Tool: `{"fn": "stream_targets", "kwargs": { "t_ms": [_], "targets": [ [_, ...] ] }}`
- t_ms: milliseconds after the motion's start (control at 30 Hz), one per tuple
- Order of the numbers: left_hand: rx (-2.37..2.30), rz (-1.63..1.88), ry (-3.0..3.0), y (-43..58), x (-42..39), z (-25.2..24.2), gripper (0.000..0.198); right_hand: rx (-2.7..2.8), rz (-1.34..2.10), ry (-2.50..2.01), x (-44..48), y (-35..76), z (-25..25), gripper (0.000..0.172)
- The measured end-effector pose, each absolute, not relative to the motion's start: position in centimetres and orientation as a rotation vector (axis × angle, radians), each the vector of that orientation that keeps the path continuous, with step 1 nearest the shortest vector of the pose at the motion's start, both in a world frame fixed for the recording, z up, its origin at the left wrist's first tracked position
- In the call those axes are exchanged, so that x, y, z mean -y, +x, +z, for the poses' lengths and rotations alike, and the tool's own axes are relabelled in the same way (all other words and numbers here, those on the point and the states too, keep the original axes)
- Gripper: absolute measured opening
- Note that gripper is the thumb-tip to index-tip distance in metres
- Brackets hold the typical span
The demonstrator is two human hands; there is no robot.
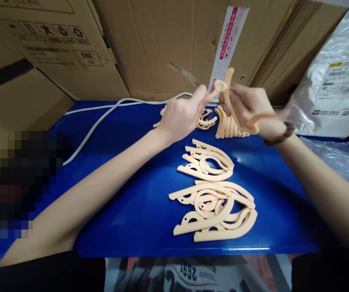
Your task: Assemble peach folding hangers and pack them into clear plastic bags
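My left hand point(182, 111) is closed, pinching a small beige plastic piece with a rounded loop end point(221, 85). Just to its right, my right hand point(251, 103) grips a beige folding hanger point(232, 106), its arm pointing up and a curved hook-like part point(255, 121) sticking out below. The two pieces meet or overlap between my hands; whether they touch I cannot tell. Beneath my hands lie folded beige hangers in an upper group point(223, 175) and a lower group point(207, 235). Farther back are loose hooks point(206, 123), partly behind my left hand, and a row of hanger arms point(227, 125).
A blue table point(125, 215) carries everything. Cardboard boxes point(162, 44) stand along its back. A white cable point(92, 134) curves across the left side. Bubble-wrapped packaging point(329, 89) with a label is at the right. A dark printed cloth point(162, 280) shows below the front edge.
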State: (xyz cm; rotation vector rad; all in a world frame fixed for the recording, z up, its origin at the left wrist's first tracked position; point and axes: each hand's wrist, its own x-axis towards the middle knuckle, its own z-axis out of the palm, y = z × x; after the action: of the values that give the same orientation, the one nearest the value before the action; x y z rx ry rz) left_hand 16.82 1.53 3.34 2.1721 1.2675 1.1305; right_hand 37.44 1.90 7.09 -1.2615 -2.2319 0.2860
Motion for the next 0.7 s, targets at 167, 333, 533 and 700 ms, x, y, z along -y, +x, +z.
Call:
{"fn": "stream_targets", "kwargs": {
  "t_ms": [167, 333, 533, 700],
  "targets": [
    [-1.245, 1.033, 2.024, 18.0, -4.1, 0.7, 0.025, 1.973, 0.617, -1.224, -2.8, 38.0, 6.9, 0.033],
    [-1.257, 0.799, 1.938, 19.0, -6.6, 0.0, 0.036, 1.785, 0.705, -1.261, -3.4, 38.2, 6.4, 0.027],
    [-1.517, 0.959, 1.965, 19.1, -5.8, 1.3, 0.053, 1.46, 0.725, -1.299, -3.6, 37.9, 6.5, 0.016],
    [-0.946, 0.74, 1.475, 18.9, -4.7, 3.1, 0.054, 1.357, 0.545, -1.173, -3.5, 38.8, 6.6, 0.022]
  ]
}}
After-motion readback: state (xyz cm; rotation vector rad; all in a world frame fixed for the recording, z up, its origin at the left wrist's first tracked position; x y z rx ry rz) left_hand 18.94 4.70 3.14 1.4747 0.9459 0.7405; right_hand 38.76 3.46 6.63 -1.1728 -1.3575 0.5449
